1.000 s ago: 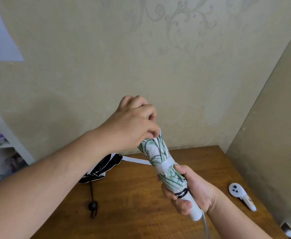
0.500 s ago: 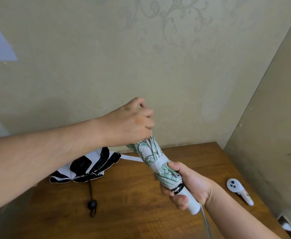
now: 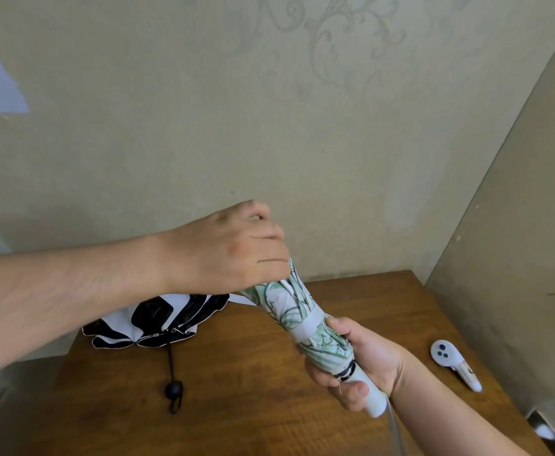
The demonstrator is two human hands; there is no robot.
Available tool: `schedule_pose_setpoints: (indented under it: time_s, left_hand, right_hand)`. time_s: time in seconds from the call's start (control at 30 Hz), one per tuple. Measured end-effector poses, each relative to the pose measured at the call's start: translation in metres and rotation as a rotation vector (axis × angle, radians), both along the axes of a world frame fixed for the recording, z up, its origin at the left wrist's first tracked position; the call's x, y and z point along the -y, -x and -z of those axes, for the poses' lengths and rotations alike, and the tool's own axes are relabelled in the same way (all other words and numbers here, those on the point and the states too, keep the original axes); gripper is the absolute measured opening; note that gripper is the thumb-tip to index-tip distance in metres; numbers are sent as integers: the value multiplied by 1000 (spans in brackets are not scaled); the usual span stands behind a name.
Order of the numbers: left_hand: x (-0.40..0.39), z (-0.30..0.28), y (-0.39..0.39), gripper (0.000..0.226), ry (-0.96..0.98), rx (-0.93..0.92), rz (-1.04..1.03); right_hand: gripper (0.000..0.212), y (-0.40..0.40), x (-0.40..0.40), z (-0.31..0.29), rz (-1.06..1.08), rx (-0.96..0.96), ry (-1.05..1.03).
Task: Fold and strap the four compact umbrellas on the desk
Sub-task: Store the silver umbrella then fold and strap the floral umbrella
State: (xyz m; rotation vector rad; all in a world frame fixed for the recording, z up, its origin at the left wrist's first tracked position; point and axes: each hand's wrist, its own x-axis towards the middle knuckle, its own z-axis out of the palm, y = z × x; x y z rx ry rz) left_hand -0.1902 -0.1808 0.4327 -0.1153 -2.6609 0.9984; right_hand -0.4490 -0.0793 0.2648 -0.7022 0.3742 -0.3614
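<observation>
2 hands hold the green-leaf white fabric umbrella [image 3: 297,319] above the brown wooden desk [image 3: 253,390]: right hand [image 3: 365,363] wraps its lower canopy and handle, left hand [image 3: 233,248] curls over its top. Soft, slippery cloth; grip the stiff core.

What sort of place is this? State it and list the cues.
Probably a room in a home, at a corner desk: a wooden desk pushed against a wall with scrolled patterned wallpaper, and a white handheld controller lying on the desk beside the umbrellas.
</observation>
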Motion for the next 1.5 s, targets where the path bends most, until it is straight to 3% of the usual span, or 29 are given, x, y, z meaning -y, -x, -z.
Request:
schedule_pose_setpoints:
  time_s: [0.3,0.4,0.5,0.57,0.63,0.73,0.83,0.9,1.0,1.07,1.17,1.27,1.33,1.4,1.5]
  left_hand:
    - [2,-1,0,23,-100,-84,-89]
    - [8,-2,-5,23,-133,-40,-86]
    - [11,-2,-6,29,-421,5,-302]
    - [15,-3,-5,44,-665,70,-570]
    - [19,1,-4,58,-799,146,-650]
    - [21,14,-4,52,-647,169,-520]
    - [25,30,-12,38,-494,-94,-285]
    - [26,33,-15,49,-414,-138,-251]
    - [25,36,-17,76,-227,-38,-286]
    - [24,40,-15,74,-168,9,-287]
    - [27,43,-10,36,-205,-97,-137]
    - [29,30,-8,30,-399,-87,-113]
    - [27,20,-6,27,-461,14,-193]
    - [22,13,-4,18,-494,116,-280]
    - [24,11,-4,29,-585,193,-468]
  right_hand:
    - [53,-19,-2,-9,-20,104,-2]
    - [52,-22,-5,-15,32,27,-1]
    - [58,-23,-9,-22,242,-193,77]
    - [58,-28,-11,-26,403,-343,198]
    - [58,-31,-12,-27,521,-423,249]
    - [59,-30,-13,-31,588,-430,269]
    - [57,-26,-15,-33,576,-388,267]
    - [56,-23,-16,-34,538,-308,222]
    - [59,-22,-14,-34,452,-205,131]
    - [60,-22,-12,-33,353,-142,81]
    - [52,-24,-7,-30,180,-36,48]
    - [55,-23,-1,-29,118,-29,67]
    - [54,-22,0,-35,183,-152,149]
    - [38,-23,-3,-46,293,-320,215]
    - [33,-33,-12,-57,389,-510,351]
